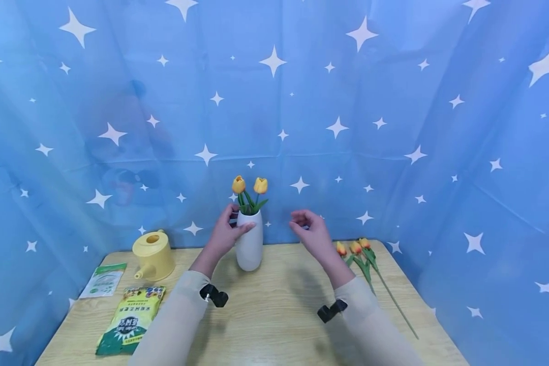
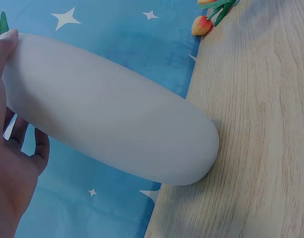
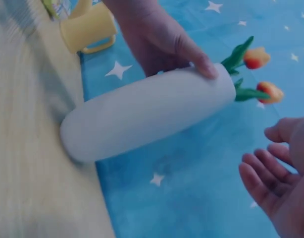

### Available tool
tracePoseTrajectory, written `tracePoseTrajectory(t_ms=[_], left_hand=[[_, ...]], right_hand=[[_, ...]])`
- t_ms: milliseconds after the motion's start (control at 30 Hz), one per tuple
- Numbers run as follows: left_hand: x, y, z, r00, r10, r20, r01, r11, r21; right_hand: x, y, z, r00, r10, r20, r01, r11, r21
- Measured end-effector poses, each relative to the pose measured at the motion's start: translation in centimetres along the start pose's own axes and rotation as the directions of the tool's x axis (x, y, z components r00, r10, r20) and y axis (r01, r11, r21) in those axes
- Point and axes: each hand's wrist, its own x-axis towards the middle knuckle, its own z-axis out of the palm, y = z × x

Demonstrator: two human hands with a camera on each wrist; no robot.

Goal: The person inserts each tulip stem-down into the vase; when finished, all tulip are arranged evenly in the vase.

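Note:
A tall white vase point(image 1: 249, 245) stands on the wooden table near its back edge. Two yellow-orange tulips point(image 1: 261, 186) with green leaves rise from its mouth. My left hand point(image 1: 223, 236) grips the vase close to the rim, thumb across the front; in the head view its other fingers are partly hidden. To the right of the vase, my right hand point(image 1: 315, 237) hovers above the table with loosely curled fingers and holds nothing. The right wrist view shows that hand point(image 3: 285, 171) palm up, apart from the vase and the flower heads point(image 3: 270, 92).
Several more tulips point(image 1: 356, 248) lie at the table's right, one long stem point(image 1: 398, 305) pointing forward. On the left are a yellow watering can point(image 1: 154, 258), a green-and-white packet point(image 1: 103, 280) and a yellow-green bag point(image 1: 131, 320). A blue star-patterned curtain point(image 1: 302, 112) surrounds the table point(image 1: 265, 315).

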Motion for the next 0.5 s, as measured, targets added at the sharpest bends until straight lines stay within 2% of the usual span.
tracePoseTrajectory(t_ms=[300,500], left_hand=[[0.0,0.2,0.2,1.0,-0.014,0.001,0.014,1.0,-0.002],[0.0,0.0,0.1,1.0,-0.017,-0.002,0.017,1.0,-0.004]], right_hand=[[-3.1,3.1,-2.3,0.998,0.061,-0.007,-0.061,0.998,-0.007],[-4.5,4.3,-3.2,0.995,0.097,-0.016,-0.098,0.992,-0.076]])
